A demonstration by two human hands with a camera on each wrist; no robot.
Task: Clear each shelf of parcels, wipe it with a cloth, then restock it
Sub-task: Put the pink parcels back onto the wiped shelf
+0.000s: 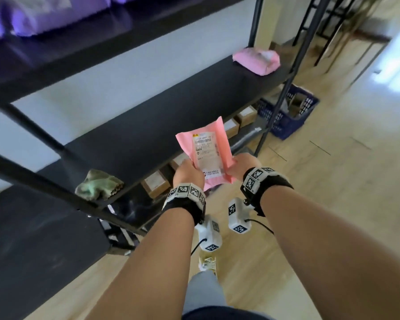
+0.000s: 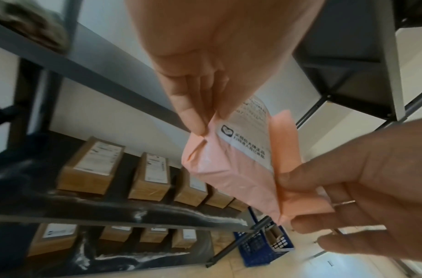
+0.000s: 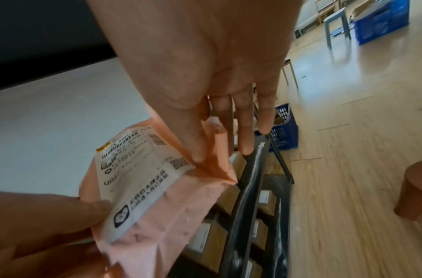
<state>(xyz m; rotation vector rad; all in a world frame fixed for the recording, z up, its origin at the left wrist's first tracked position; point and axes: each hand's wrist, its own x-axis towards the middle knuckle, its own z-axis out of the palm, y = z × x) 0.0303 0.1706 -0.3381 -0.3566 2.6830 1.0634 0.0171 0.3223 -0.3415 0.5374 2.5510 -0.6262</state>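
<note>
Both my hands hold one pink parcel [image 1: 206, 153] with a white shipping label, just in front of the black middle shelf [image 1: 148, 121]. My left hand [image 1: 188, 173] pinches its lower left corner, and the fingers [image 2: 195, 120] show thumb against forefinger on the pink film. My right hand [image 1: 243, 165] grips the lower right edge, thumb [image 3: 198, 148] pressed on the parcel [image 3: 162, 197]. A second pink parcel [image 1: 256, 61] lies at the shelf's far right end. A crumpled green cloth [image 1: 99, 184] sits on the shelf's front edge, left of my hands.
Purple parcels [image 1: 32, 17] lie on the shelf above. Several brown boxes [image 2: 90, 167] line the lower shelves. A blue crate [image 1: 289, 114] stands on the wooden floor past the rack's right post. A brown stool [image 3: 414, 190] is on the floor to the right.
</note>
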